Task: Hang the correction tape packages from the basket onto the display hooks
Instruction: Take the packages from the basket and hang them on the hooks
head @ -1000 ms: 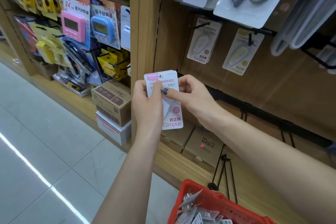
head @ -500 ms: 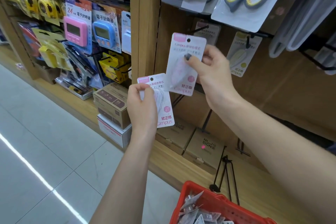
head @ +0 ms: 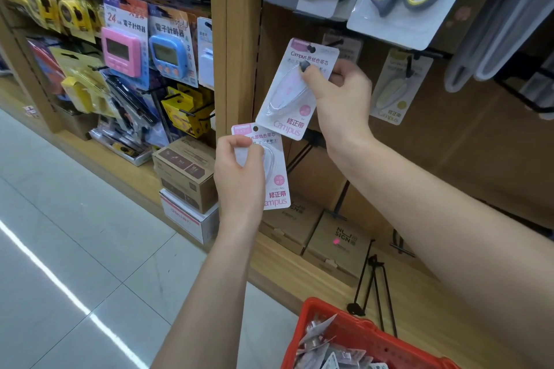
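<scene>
Right hand (head: 338, 93) pinches upper package (head: 295, 90), tilted, its hole near a hook (head: 335, 42). Left hand (head: 239, 177) grips spare package (head: 269, 171). Best level the card, then slide it on straight.

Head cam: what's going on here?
A person is restocking a shop display. The right hand pinches a pink correction tape package and holds it up at the hook where a similar package already hangs. The left hand grips a second package lower down, waiting. More packages sit in the red basket below. A yellow package hangs on the next hook.
</scene>
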The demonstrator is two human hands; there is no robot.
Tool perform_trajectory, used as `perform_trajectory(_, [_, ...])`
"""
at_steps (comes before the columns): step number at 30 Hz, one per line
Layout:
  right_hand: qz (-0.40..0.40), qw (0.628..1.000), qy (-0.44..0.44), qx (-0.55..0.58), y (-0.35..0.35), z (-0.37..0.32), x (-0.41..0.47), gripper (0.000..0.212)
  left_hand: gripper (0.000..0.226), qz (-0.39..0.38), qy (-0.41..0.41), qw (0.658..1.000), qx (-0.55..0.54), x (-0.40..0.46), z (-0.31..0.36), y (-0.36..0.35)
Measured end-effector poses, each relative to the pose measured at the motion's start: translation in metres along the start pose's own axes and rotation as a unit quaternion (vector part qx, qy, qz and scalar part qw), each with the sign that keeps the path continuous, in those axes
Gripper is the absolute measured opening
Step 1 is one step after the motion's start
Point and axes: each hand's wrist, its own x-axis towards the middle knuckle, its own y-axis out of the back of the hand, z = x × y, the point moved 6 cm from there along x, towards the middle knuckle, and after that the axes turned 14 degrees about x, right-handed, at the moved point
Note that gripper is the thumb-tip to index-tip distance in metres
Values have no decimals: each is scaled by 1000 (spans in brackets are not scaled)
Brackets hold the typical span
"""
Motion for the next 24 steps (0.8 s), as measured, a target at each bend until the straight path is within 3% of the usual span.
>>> perform_trajectory(5, [40, 997, -66, 0, 8, 22, 28, 8, 11, -15, 1, 1000, 3, 0, -4, -4])
perform_trajectory(8, [99, 991, -90, -6, 17, 30, 53, 17, 10, -14, 4, 1000, 11, 0, -7, -6])
perform_trajectory(15, [139, 957, -199, -162, 37, 39, 99, 35, 11, -11, -1, 1000, 4, 4, -2, -12])
perform_trajectory(20, [106, 953, -184, -214, 45, 50, 81, 64, 12, -23, -8, 1000, -5, 7, 2, -17])
perform_trajectory(22, [87, 962, -150, -213, 42, 48, 55, 53, 12, -23, -13, 1000, 4, 9, 3, -17])
perform_trajectory(24, [-17, 974, -186, -129, 29, 53, 23, 30, 12, -22, -20, 999, 12, 13, 3, -16])
